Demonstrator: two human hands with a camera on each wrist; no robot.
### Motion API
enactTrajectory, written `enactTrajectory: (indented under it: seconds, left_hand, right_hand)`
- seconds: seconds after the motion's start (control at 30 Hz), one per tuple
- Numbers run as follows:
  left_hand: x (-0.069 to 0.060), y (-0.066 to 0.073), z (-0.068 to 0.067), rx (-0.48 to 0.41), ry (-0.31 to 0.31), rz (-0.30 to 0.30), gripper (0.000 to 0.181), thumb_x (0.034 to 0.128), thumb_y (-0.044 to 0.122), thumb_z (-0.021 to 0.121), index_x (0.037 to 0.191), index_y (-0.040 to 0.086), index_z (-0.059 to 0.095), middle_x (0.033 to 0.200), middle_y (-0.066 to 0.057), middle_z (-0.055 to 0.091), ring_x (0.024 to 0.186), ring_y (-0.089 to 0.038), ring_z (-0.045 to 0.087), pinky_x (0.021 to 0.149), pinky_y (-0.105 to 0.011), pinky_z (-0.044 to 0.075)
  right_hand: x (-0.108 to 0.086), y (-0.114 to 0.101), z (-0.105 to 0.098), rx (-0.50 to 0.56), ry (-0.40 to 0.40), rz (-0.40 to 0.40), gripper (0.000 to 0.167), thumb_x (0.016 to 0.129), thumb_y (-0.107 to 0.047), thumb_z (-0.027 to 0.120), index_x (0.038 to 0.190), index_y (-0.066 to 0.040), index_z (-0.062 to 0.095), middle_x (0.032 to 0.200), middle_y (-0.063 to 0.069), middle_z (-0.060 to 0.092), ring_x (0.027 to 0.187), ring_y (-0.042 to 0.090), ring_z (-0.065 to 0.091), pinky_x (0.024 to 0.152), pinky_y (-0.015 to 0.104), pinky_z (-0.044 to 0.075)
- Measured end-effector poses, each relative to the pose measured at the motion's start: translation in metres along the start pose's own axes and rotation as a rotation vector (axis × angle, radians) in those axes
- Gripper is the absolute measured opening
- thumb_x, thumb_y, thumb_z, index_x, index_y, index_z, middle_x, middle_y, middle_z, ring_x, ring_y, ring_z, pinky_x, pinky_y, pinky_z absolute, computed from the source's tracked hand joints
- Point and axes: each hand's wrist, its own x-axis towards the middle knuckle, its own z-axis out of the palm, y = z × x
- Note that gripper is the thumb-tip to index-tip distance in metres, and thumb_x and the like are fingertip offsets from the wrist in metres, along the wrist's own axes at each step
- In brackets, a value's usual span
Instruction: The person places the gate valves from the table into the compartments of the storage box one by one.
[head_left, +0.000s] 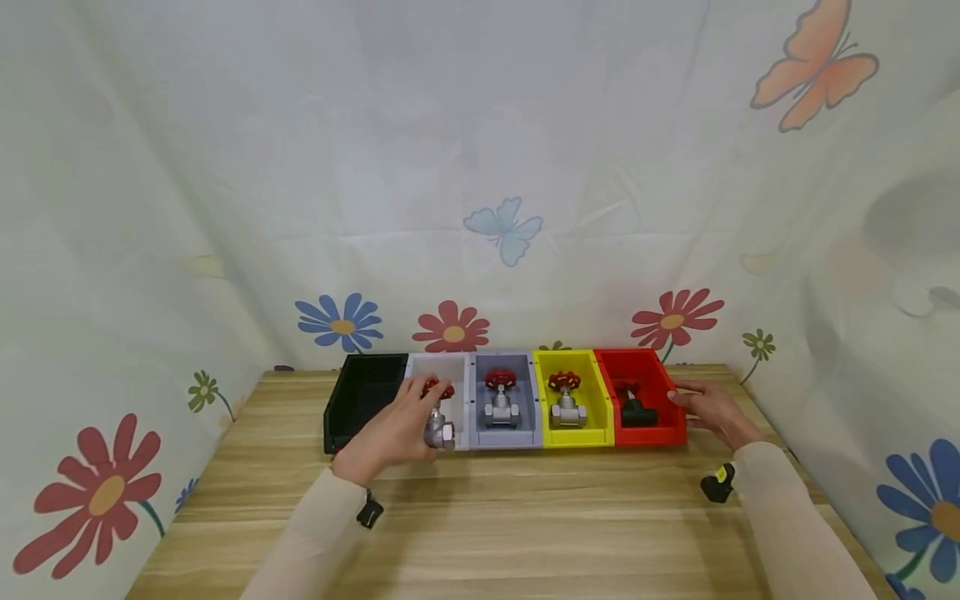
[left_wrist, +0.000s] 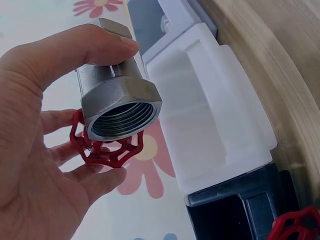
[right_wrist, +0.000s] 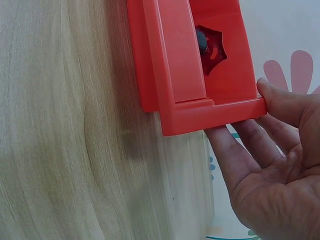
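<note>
My left hand (head_left: 396,427) grips a silver valve (head_left: 438,430) at the white bin (head_left: 460,367). In the left wrist view the thumb lies on the metal body (left_wrist: 120,95), and fingers reach round the red handwheel (left_wrist: 107,155); the threaded opening faces the camera. The white bin (left_wrist: 192,115) beside it shows a bare floor. My right hand (head_left: 712,408) holds the outer side of the red bin (head_left: 678,429), thumb (right_wrist: 280,100) at the rim and fingers (right_wrist: 237,155) under its edge. A black valve with a red handwheel (right_wrist: 214,50) lies inside that bin.
Left of the white bin stands a black bin (head_left: 367,400). Grey-blue (head_left: 506,441) and yellow (head_left: 577,438) bins each hold a silver valve with a red handwheel. A patterned curtain hangs behind the wooden table (head_left: 525,525). Part of a red wheel (left_wrist: 295,225) shows in the left wrist view.
</note>
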Motion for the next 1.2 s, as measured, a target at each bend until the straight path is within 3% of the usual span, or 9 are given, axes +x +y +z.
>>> enactTrajectory:
  seconds: [0.57,1.2]
  left_hand:
    - [0.029,-0.015,0.01,-0.04,0.011,-0.009,0.105,0.0602,0.021,0.091,0.15,0.016,0.036,0.147,-0.01,0.033,0.13,-0.028,0.036,0.099,-0.045,0.053]
    - [0.059,-0.024,0.025,-0.079,-0.047,-0.077,0.106,0.0637,0.021,0.09,0.152,0.017,0.031,0.149,-0.011,0.031,0.131,-0.03,0.035,0.102,-0.049,0.051]
  right_hand:
    - [-0.001,-0.001,-0.001,-0.004,-0.007,0.018,0.066,0.102,-0.032,0.052,0.154,-0.002,0.027,0.153,0.029,0.035,0.133,0.043,0.048,0.098,0.045,0.054]
    - [-0.001,-0.001,0.002,0.006,0.001,0.023,0.066,0.101,-0.032,0.053,0.155,-0.003,0.026,0.154,0.029,0.034,0.134,0.044,0.046,0.097,0.044,0.054]
